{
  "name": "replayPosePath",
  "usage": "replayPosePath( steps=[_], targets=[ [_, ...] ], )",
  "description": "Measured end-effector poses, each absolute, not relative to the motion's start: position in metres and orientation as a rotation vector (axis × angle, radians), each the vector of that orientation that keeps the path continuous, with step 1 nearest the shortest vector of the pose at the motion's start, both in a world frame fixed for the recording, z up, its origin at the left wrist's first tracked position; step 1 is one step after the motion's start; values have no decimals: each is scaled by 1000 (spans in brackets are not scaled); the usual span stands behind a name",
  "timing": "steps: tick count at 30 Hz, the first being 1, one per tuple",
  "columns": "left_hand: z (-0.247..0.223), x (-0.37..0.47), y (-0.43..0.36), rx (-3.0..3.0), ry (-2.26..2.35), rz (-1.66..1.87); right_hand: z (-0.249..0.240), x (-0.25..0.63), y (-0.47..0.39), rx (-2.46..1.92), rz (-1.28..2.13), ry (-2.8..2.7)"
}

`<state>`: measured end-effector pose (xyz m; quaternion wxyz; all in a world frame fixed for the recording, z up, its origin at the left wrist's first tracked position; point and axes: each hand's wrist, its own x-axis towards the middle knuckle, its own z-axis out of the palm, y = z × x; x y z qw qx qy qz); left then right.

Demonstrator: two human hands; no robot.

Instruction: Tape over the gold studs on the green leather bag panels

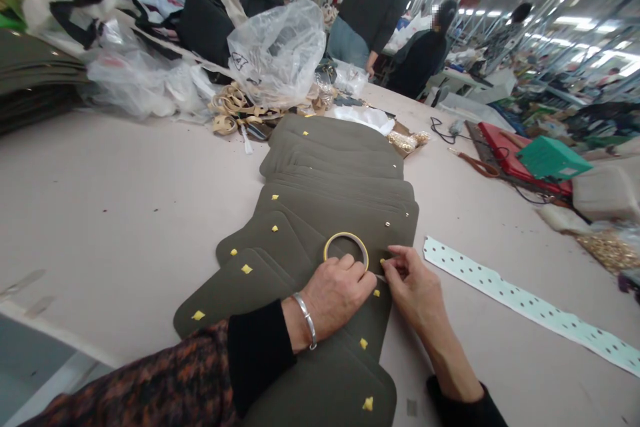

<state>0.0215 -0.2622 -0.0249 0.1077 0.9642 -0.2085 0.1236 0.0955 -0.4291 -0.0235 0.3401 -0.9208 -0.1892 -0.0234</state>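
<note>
Overlapping dark olive panels [320, 203] with rounded corners run down the table in front of me. Small yellow tape pieces [247, 269] dot both sides of the nearer panels; farther ones show small metal bits at the right edge. My left hand [335, 293], with a silver bangle at the wrist, is closed around the near side of a yellow tape roll [346, 235], held above the panels. At the panels' right edge, my right hand [415, 287] pinches a small yellow bit of tape [383, 261] between thumb and finger.
A mint strip with dark dots [520, 300] lies to the right. Clear plastic bags [280, 53] and tan straps [233, 110] are heaped at the back. A green box [553, 159] sits at the far right, stacked panels [40, 80] at the left. Other people [377, 7] are beyond the table.
</note>
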Motion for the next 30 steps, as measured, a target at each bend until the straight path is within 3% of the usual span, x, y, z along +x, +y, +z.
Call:
replayPosePath(
  steps=[14,19,24,30],
  targets=[
    [-22,22,-261,2820,-581,315,-14,106,-445,-2775,-165,-501],
    [-21,21,-260,2801,-580,299,-9,100,-457,-2553,-302,-1206],
    [-22,19,-259,2764,-551,306,-8,103,-441,-2648,-308,-1587],
    [-24,20,-258,2720,-505,295,-10,112,-418,-2803,-157,-1125]
  ],
)
